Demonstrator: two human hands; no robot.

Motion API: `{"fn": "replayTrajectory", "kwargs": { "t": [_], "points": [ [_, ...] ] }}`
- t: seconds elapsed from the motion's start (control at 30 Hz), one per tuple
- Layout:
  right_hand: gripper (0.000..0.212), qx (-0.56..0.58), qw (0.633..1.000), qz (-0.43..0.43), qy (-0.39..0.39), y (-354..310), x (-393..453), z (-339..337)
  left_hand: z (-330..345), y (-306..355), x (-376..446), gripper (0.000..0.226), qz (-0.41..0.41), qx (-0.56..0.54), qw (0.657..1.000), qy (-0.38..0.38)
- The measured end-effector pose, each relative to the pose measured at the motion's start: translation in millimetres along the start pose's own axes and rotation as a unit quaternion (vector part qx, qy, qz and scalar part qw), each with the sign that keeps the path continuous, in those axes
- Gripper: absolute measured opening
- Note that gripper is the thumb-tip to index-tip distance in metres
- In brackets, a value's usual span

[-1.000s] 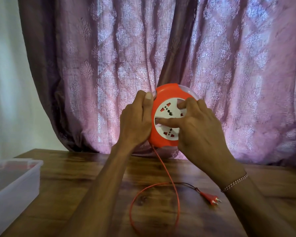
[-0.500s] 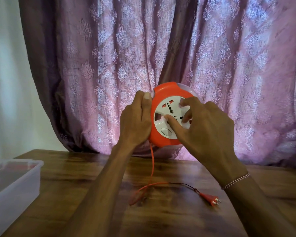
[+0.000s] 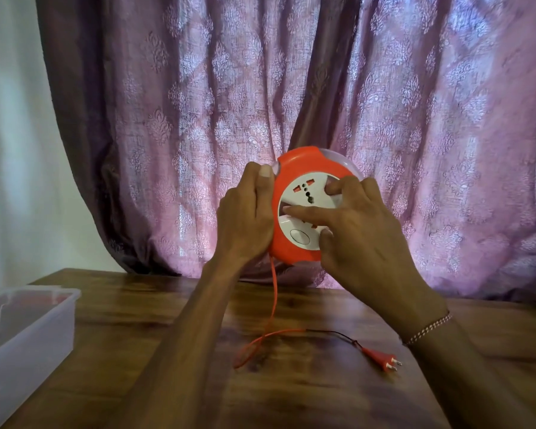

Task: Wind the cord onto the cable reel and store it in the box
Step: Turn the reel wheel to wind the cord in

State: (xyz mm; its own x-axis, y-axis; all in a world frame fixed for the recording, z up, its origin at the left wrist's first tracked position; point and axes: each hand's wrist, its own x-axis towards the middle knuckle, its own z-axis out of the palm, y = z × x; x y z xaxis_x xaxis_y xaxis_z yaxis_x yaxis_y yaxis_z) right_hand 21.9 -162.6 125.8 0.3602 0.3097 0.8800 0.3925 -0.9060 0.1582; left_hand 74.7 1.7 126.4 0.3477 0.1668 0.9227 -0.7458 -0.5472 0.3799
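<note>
Less cord [image 3: 273,308] lies slack on the worktop [image 3: 291,391] than a moment ago, its loop drawn in short. Left hand [image 3: 245,221] grips the orange cable reel [image 3: 294,252] by its edge, held upright above the worktop; right hand [image 3: 362,239] presses curled fingers on its white socket face (plug [image 3: 381,359] resting on the wood). Clear box [image 3: 28,335] sits far left.

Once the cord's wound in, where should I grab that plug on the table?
Probably by the plug's orange body, coming from above with fingers across its sides. It lies flat on the table with pins pointing right and cord leaving left, so both ends are poor holds.
</note>
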Motion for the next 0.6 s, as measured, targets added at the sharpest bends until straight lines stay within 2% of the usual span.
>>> {"fn": "replayTrajectory", "kwargs": {
  "t": [0.1,0.2,0.27,0.4,0.5,0.6],
  "points": [
    [0.050,-0.012,0.999,0.034,0.007,-5,-2,1,1,1,0,0.038,0.000,-0.004,1.000,0.000],
    [0.060,0.011,0.990,0.123,0.062,-7,-1,2,0,3,0,0.033,0.000,-0.009,1.000,0.001],
    [0.067,0.004,0.985,0.157,0.069,-8,-1,3,0,3,0,0.033,0.001,-0.008,1.000,-0.001],
    [0.069,-0.058,0.987,0.132,0.072,-7,0,2,1,2,0,0.030,0.002,-0.010,1.000,-0.004],
    [0.055,-0.036,0.989,0.073,0.122,-2,2,-1,1,1,0,0.032,0.000,-0.013,1.000,-0.003],
    [0.035,0.016,0.994,0.013,0.111,3,3,-5,0,-1,2,0.031,-0.002,-0.015,1.000,0.000]
  ]
}}
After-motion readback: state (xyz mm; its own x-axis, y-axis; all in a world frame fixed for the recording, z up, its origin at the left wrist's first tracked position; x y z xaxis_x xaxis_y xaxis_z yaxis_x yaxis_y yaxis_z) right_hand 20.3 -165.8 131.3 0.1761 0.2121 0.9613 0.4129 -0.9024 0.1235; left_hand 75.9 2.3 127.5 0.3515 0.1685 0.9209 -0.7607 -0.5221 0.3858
